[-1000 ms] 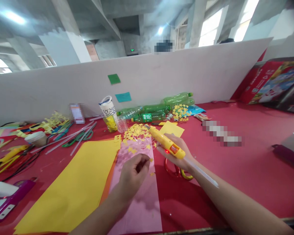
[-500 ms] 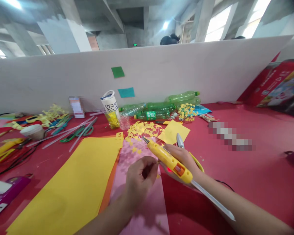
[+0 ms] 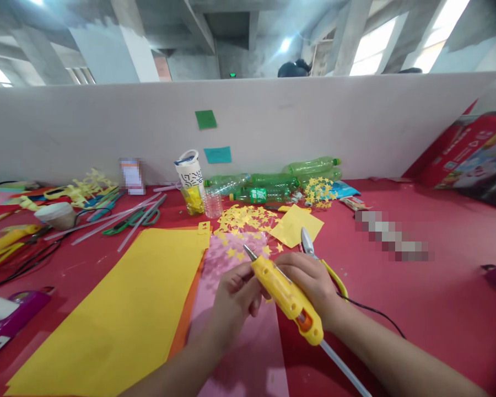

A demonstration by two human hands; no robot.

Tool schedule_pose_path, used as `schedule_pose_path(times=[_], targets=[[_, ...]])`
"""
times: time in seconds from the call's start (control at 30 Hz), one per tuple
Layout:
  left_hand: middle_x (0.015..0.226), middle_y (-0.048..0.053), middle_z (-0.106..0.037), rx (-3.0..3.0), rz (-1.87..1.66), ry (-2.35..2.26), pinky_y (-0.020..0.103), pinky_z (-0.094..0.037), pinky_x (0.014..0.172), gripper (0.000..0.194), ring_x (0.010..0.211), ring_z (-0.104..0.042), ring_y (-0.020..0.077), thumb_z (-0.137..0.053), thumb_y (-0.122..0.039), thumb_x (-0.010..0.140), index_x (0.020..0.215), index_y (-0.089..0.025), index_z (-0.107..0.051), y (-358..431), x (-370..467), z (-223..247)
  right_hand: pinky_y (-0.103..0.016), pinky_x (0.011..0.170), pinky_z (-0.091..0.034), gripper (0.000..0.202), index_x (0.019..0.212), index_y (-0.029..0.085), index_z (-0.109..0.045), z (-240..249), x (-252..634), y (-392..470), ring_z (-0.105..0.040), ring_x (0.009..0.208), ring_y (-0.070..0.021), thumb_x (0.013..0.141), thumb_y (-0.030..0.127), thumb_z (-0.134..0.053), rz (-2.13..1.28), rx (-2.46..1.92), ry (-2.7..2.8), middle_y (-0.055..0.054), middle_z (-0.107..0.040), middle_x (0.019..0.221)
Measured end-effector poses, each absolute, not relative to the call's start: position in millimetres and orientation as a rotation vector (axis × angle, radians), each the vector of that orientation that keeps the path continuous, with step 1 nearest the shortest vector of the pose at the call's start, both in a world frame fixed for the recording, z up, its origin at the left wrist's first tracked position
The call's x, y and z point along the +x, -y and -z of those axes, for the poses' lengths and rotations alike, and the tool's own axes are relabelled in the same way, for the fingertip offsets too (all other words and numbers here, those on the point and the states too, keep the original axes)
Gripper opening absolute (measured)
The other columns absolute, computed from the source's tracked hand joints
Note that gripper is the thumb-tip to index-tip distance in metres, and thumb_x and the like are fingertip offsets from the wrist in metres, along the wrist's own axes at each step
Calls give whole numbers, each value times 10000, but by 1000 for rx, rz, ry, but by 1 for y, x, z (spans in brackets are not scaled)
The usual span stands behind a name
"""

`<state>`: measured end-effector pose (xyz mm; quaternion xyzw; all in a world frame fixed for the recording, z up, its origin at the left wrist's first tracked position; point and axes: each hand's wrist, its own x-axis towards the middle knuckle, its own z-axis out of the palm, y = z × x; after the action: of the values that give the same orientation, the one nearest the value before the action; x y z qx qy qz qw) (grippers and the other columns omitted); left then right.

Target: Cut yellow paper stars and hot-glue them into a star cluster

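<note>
My right hand [image 3: 312,282] is wrapped round a yellow hot glue gun [image 3: 287,292], its metal nozzle tilted up to the left and a translucent glue stick [image 3: 343,366] poking out of its back. Close beside the gun's front, my left hand [image 3: 233,300] has its fingers curled and pinched. Whatever sits in that pinch is hidden or too small to make out. Beneath the hands lies pink paper [image 3: 235,353]. Many small yellow paper stars [image 3: 246,219] are heaped beyond it. A square of yellow paper [image 3: 300,225] and scissors [image 3: 308,242] with yellow handles lie past my right hand.
Yellow sheets [image 3: 111,314] cover the table at left. Green plastic bottles [image 3: 273,182] lie along the white partition [image 3: 273,121], near a patterned cup [image 3: 191,179]. Further left are green scissors [image 3: 140,219], another glue gun [image 3: 10,240] and a purple power strip [image 3: 20,320]. A black cord [image 3: 380,311] trails rightward.
The glue gun has tipped, its nozzle lower and its back end swung down and nearer me. My left fingers have shifted slightly and now overlap the gun's front. The view has moved a little.
</note>
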<state>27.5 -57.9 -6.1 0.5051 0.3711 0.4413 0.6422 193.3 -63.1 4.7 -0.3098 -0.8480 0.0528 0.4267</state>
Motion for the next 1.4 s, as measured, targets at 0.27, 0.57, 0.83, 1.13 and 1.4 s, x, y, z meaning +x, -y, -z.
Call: schedule_pose_path(times=[0.27,0.57,0.83,1.13,1.4], targets=[[508,-49,-517,1205,-958,-878,165,-185,338,173,316,-311,8,-534,-297,772,680,-150,-536,59,32,9,-288,620,-409,86,841,166,-539,0,197,60,-536,720,-167,774,219,-530,-193,-835,2065,-73,-565,832],[530,-45,-504,1290,-983,-894,166,-234,354,159,345,-314,14,-539,-295,780,730,-145,-544,62,36,7,-280,583,-395,110,747,185,-493,4,197,58,-503,656,-154,792,284,-511,-264,-847,2037,-50,-524,753],[588,-39,-523,1473,-1222,-973,151,-334,403,89,418,-400,28,-527,-235,798,742,-166,-535,55,20,-4,-294,669,-468,109,824,192,-534,-11,201,57,-574,760,-170,733,208,-592,-228,-889,1845,-57,-570,850],[575,-40,-535,1443,-1549,-1136,154,-325,374,88,395,-398,40,-529,-254,798,835,-175,-533,36,2,-21,-305,555,-461,163,735,209,-542,-19,211,56,-550,599,-159,802,355,-517,-533,-1075,1737,-7,-550,660],[650,-24,-550,1576,-1400,-1213,146,-358,421,123,471,-448,46,-516,-282,807,869,-185,-559,38,7,-9,-291,474,-445,128,858,218,-578,-15,197,62,-539,579,-158,791,306,-513,-622,-1046,1958,-18,-564,700]])
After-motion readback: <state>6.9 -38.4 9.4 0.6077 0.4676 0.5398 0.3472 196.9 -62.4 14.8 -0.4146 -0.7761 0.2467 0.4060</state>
